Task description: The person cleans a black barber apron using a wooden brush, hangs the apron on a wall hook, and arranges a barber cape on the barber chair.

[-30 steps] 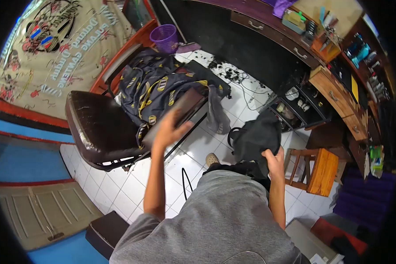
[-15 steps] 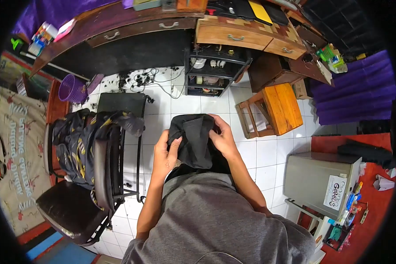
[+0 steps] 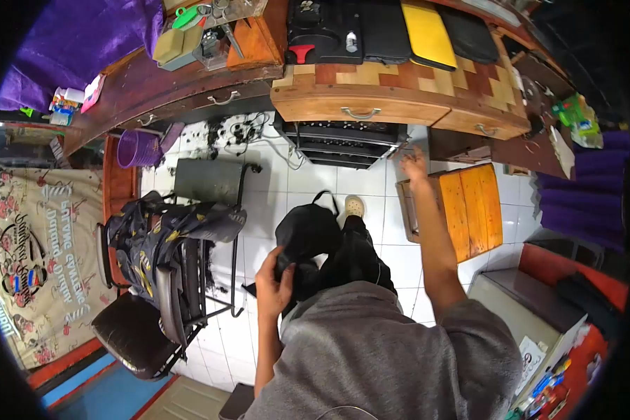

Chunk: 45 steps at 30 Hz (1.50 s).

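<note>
A black cloth item with a thin strap loop hangs in front of my body, left of my shoe. My left hand is closed on its near edge, thumb and fingers pinching the fabric. My right hand reaches forward with its fingers apart, holding nothing, above the left side of a wooden stool and near the front of the wooden drawers. The cloth's lower part merges with my dark trousers, so its edge there is hard to make out.
At the left stands a dark padded chair with a patterned cape over it. A purple basket sits behind it. Ahead is a black shelf rack. Cases, one yellow, lie on the counter. Cables and hair clippings lie on the tiles.
My right hand has let go of the black cloth and moved forward and right. My left hand still holds the cloth, now lower and to the left. The view has shifted towards the counter.
</note>
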{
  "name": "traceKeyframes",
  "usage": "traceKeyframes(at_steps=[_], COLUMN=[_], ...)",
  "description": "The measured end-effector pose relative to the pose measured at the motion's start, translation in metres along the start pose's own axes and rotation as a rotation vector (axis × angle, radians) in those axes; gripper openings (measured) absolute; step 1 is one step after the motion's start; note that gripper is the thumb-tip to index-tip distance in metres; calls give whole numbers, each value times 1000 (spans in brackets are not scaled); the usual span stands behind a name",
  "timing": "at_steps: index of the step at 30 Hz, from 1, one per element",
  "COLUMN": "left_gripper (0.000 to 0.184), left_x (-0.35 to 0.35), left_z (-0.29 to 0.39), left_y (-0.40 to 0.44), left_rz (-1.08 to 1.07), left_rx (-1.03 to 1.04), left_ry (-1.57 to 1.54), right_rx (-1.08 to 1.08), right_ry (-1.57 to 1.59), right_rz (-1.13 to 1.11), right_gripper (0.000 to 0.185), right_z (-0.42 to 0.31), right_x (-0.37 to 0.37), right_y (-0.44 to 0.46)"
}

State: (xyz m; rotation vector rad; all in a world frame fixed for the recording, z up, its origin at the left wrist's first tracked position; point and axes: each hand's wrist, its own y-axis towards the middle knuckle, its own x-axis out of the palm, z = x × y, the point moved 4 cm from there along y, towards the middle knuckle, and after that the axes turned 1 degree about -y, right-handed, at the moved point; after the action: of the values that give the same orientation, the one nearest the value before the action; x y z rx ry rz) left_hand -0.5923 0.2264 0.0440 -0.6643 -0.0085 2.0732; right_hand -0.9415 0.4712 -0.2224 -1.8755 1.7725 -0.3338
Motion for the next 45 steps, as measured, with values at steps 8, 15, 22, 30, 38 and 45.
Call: traceKeyframes(at_steps=[8, 15, 22, 30, 38, 45], left_gripper=[25, 25, 26, 36, 29, 38], left_x=[25, 25, -3, -98, -153, -134], left_z=[24, 22, 20, 49, -46, -29], left_y=[8, 29, 14, -82, -86, -116], left_rz=[252, 278, 217, 14, 230, -411], left_rx=[-68, -77, 14, 518, 54, -84], left_ry=[-103, -112, -184, -123, -602, -1673], right_rx=[-447, -714, -665, -59, 82, -449], right_ry=[-500, -221, 58, -307, 356, -114], right_rz=[179, 270, 259, -895, -511, -488], right_gripper=[25, 28, 17, 42, 34, 45], right_z=[-5, -75, -74, -54, -76, -87], right_x=[15, -18, -24, 94, 91, 63], right_y=[39, -40, -108, -295, -376, -494])
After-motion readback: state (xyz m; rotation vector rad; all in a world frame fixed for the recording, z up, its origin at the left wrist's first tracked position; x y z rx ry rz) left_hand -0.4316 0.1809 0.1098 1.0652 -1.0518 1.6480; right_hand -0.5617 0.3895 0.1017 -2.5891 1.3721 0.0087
